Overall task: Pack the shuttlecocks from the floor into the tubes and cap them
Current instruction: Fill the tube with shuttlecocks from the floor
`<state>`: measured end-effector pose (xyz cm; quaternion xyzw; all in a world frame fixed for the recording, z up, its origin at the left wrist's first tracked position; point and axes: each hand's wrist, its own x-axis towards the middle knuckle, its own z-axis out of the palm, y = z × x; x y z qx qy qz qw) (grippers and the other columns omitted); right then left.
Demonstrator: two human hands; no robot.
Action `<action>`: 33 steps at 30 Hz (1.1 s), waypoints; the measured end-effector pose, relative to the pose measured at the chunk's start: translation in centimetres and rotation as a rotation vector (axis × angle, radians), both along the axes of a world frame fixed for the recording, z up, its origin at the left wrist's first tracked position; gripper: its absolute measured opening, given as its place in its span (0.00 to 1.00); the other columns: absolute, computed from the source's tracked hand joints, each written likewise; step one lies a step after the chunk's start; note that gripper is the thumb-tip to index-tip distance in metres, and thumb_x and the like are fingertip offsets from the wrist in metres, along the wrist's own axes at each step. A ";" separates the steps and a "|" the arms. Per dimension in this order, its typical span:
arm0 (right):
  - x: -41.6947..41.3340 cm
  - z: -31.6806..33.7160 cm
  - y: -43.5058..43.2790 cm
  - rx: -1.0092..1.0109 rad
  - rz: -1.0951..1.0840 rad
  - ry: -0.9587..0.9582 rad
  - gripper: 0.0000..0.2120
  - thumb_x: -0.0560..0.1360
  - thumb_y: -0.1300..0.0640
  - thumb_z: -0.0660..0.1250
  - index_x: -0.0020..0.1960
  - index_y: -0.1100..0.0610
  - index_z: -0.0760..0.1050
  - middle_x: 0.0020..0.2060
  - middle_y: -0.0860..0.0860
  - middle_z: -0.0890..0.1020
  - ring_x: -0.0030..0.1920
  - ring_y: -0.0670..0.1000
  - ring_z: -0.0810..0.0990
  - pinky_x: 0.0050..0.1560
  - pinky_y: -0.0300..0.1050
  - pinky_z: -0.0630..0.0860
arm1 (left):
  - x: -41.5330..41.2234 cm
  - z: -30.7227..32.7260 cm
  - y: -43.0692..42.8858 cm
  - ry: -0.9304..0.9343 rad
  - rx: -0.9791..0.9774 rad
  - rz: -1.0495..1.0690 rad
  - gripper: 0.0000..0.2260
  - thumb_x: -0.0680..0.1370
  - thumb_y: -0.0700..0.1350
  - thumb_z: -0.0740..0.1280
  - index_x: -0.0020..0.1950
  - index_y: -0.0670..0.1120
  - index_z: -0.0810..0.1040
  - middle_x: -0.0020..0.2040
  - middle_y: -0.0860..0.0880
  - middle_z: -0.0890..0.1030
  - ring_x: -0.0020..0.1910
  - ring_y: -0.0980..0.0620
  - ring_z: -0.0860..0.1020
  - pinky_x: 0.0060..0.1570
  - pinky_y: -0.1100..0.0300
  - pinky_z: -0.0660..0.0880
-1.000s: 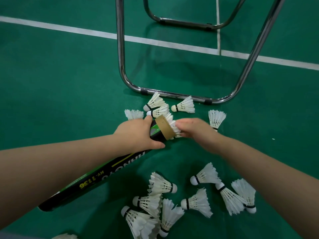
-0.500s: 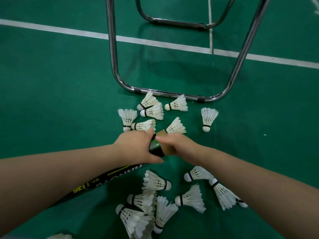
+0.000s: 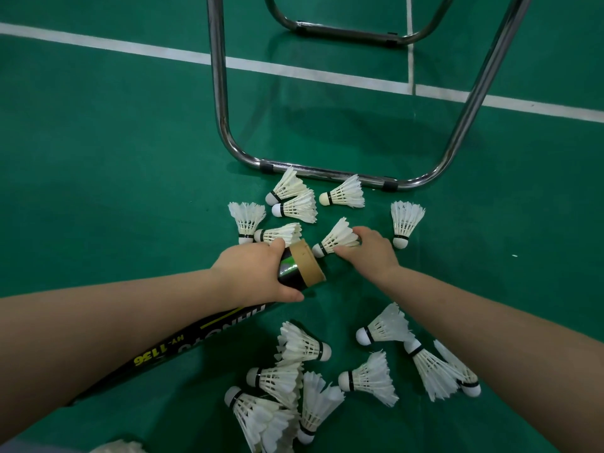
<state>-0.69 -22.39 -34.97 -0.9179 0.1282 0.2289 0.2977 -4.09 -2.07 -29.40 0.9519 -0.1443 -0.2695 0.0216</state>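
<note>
Here, the left hand (image 3: 251,273) wrapped its grip around a long black cardboard tube (image 3: 209,328) with a tan open rim, angled low over the green floor (image 3: 98,158). The right hand (image 3: 369,253) pinched a white feathered shuttlecock (image 3: 333,238) lying just beyond the rim, among others scattered nearby.

An indoor badminton court, plainly. The green sports floor (image 3: 98,165) fills the frame, with a white boundary line (image 3: 137,49) running across the top and a thinner one meeting it at upper right. Feather shuttlecocks (image 3: 346,197) lie scattered through the centre and bottom, and the chrome tube legs of a chair or stand (image 3: 327,173) rest in the upper middle.
</note>
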 end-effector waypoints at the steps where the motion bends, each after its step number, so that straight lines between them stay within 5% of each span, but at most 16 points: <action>1: -0.1 0.0 0.1 0.008 -0.002 0.013 0.23 0.73 0.47 0.67 0.65 0.54 0.72 0.61 0.53 0.76 0.62 0.57 0.73 0.62 0.55 0.70 | 0.1 0.0 0.0 0.000 0.000 0.002 0.28 0.68 0.71 0.64 0.48 0.49 0.61 0.36 0.55 0.67 0.39 0.50 0.71 0.33 0.58 0.68; 5: -0.1 0.4 -0.2 0.116 -0.073 -0.047 0.10 0.76 0.48 0.63 0.51 0.52 0.78 0.50 0.50 0.81 0.53 0.53 0.78 0.57 0.51 0.73 | 0.4 0.0 0.2 0.001 0.004 0.020 0.28 0.68 0.71 0.64 0.48 0.49 0.61 0.36 0.54 0.68 0.38 0.51 0.71 0.31 0.58 0.67; 14: -2.2 3.0 -0.4 0.369 -0.274 -0.174 0.11 0.79 0.51 0.60 0.45 0.56 0.78 0.37 0.48 0.77 0.38 0.47 0.73 0.38 0.40 0.68 | 0.7 0.2 0.9 -0.011 0.004 0.079 0.28 0.67 0.71 0.65 0.49 0.50 0.62 0.37 0.54 0.70 0.37 0.52 0.71 0.29 0.59 0.66; 23: -4.2 6.2 1.4 0.575 -0.219 -0.162 0.11 0.78 0.55 0.62 0.41 0.55 0.80 0.38 0.50 0.81 0.41 0.47 0.77 0.46 0.42 0.73 | 0.1 0.9 0.4 -0.027 -0.008 0.072 0.28 0.67 0.71 0.66 0.49 0.50 0.63 0.37 0.54 0.71 0.35 0.53 0.71 0.29 0.59 0.68; 29: -5.3 6.9 2.8 0.560 -0.047 -0.107 0.08 0.77 0.58 0.62 0.48 0.55 0.80 0.38 0.45 0.79 0.41 0.42 0.75 0.43 0.35 0.70 | -0.5 1.6 -0.6 -0.060 -0.010 0.045 0.29 0.66 0.71 0.66 0.50 0.49 0.63 0.38 0.54 0.72 0.38 0.50 0.73 0.32 0.58 0.70; 33: -5.0 7.2 2.9 0.710 -0.027 0.046 0.10 0.78 0.60 0.60 0.54 0.57 0.80 0.45 0.49 0.81 0.47 0.45 0.76 0.51 0.37 0.71 | -0.6 1.9 -0.5 -0.054 -0.030 0.043 0.28 0.66 0.70 0.66 0.48 0.49 0.63 0.37 0.54 0.72 0.37 0.51 0.73 0.31 0.58 0.68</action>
